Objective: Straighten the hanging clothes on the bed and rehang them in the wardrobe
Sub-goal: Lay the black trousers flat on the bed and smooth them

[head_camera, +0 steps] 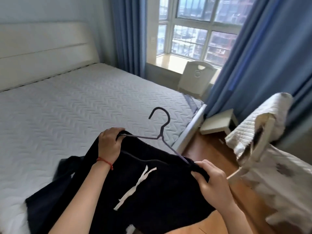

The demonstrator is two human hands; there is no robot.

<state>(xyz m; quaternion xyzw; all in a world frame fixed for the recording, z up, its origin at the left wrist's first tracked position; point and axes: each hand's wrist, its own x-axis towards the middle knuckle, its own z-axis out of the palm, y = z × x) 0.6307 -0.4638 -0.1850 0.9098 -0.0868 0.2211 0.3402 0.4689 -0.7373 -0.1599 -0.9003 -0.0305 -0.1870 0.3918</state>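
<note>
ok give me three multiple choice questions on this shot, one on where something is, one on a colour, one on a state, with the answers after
1. Where is the white chair?
A. by the window, past the bed's far corner
B. on top of the mattress
C. behind the headboard

2. What colour is the garment on the hanger?
A. white
B. black
C. blue

3. How is the garment held?
A. lying untouched on the bed
B. by one hand only
C. by both hands, one at each hanger end

Answers:
1 A, the chair stands under the window beyond the mattress.
2 B, the cloth is black with a white drawstring.
3 C, the left hand and right hand each grip cloth at a hanger end.
</note>
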